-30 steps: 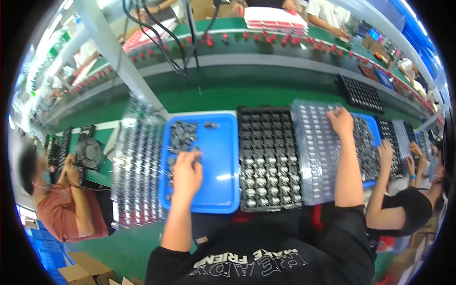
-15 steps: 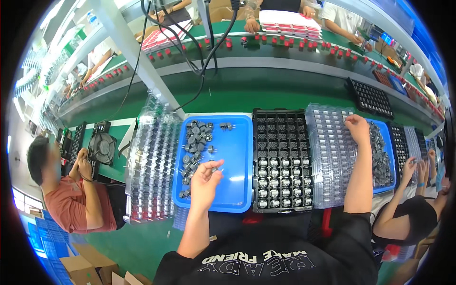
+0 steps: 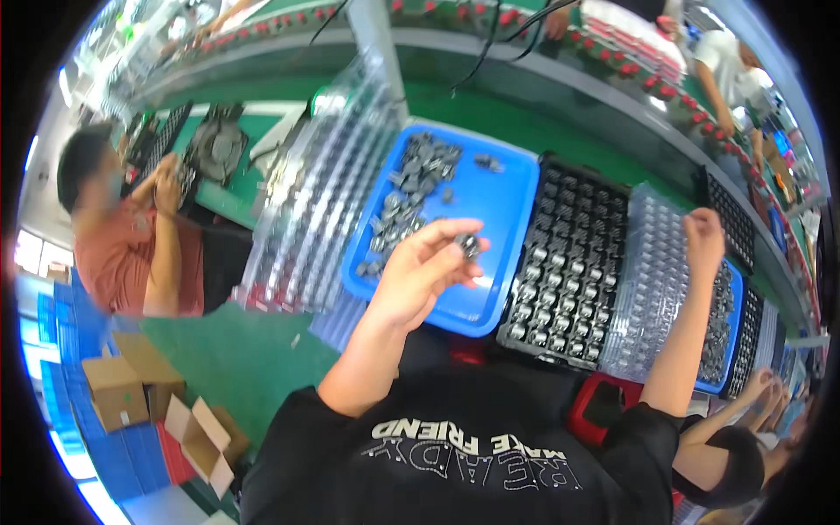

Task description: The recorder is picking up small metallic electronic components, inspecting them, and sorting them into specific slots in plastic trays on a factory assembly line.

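Head view: a small dark metal part [image 3: 470, 246] sits pinched in the left hand [image 3: 420, 271], fingers [image 3: 455, 229] narrowly curled, lifted above the blue plastic tray [image 3: 503, 197] of loose grey parts; half a second ago it hovered lower. The right hand [image 3: 703, 238], fingers closed, touches the clear ribbed blister tray [image 3: 652, 289] beside the black gridded tray [image 3: 569, 254].

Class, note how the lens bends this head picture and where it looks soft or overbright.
Head view: the fisheye curves the conveyor and fades to a black rim; the left hand and its small grey part are slightly soft; the clear plastic trays catch glare; the far left edge is blown out.
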The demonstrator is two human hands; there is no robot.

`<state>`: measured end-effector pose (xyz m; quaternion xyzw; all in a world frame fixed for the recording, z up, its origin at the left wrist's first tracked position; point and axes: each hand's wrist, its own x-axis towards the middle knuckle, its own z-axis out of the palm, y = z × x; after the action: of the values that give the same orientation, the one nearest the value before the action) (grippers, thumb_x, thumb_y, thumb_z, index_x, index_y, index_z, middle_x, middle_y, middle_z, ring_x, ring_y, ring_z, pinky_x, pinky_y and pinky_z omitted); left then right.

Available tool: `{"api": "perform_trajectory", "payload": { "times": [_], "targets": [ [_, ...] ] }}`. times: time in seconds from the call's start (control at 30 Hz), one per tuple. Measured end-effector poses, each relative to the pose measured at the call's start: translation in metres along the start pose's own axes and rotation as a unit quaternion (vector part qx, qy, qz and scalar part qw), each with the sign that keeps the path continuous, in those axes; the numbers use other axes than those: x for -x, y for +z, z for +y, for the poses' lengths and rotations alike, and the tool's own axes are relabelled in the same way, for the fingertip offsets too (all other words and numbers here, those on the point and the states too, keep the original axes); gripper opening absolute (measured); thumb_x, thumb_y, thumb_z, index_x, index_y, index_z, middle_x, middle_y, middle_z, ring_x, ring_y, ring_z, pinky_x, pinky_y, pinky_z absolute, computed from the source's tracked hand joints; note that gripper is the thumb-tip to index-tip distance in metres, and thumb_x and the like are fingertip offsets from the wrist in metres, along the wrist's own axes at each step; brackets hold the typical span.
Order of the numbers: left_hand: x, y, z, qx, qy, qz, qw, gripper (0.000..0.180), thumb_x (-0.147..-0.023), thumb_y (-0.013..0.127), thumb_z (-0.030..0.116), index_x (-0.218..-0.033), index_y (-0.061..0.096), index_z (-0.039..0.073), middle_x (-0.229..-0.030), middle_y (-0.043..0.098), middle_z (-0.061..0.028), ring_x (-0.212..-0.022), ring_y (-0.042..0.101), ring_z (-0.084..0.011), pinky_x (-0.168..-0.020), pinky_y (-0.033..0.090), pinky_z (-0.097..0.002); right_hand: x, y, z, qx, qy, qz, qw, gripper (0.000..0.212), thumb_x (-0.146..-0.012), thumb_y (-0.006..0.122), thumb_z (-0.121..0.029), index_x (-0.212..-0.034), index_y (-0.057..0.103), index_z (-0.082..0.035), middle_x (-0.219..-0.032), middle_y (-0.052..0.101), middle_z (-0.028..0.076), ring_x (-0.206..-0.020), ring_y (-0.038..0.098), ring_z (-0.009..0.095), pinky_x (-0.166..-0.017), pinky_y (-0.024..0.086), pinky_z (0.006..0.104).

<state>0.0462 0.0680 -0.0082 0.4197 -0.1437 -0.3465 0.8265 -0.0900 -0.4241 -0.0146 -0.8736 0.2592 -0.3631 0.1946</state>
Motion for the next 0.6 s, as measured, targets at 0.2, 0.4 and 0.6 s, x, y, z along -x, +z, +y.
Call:
{"api": "perform_trajectory", "payload": {
  "times": [0.2, 0.4, 0.6],
  "targets": [
    [0.005, 0.018, -0.010, -0.012, 0.053, -0.034, 0.998, 0.034, -0.101, 0.064, 0.017, -0.130, 0.060, 0.000, -0.123, 0.067, -0.0132, -0.094, 0.069, -0.0179, -0.084, 0.058, -0.0327, 0.069, -0.006, -0.147, -0.392, 0.080, -0.150, 0.904, 0.023, -0.095, 0.065, -0.001, -0.117, 0.066, 0.003, -0.108, 0.072, 0.010, -0.087, 0.068, 0.014, -0.080, 0.055, 0.0275],
    [0.005, 0.025, -0.013, 0.029, -0.003, -0.081, 0.996, 0.039, -0.099, 0.068, 0.023, -0.128, 0.061, -0.001, -0.117, 0.068, -0.0139, -0.092, 0.070, -0.0182, -0.078, 0.059, -0.0316, 0.152, 0.018, -0.253, -0.414, -0.061, -0.156, 0.895, 0.026, -0.084, 0.074, 0.009, -0.108, 0.067, 0.006, -0.100, 0.072, 0.016, -0.087, 0.072, 0.019, -0.077, 0.059, 0.0288],
    [0.006, 0.032, -0.023, -0.002, 0.060, -0.079, 0.995, 0.035, -0.099, 0.068, 0.019, -0.125, 0.062, -0.004, -0.115, 0.068, -0.0121, -0.096, 0.068, -0.0172, -0.082, 0.060, -0.0318, 0.153, 0.035, -0.269, -0.353, -0.191, -0.087, 0.912, 0.027, -0.079, 0.085, -0.010, -0.100, 0.074, 0.002, -0.095, 0.073, 0.014, -0.084, 0.070, 0.023, -0.075, 0.056, 0.0318]
  ]
}}
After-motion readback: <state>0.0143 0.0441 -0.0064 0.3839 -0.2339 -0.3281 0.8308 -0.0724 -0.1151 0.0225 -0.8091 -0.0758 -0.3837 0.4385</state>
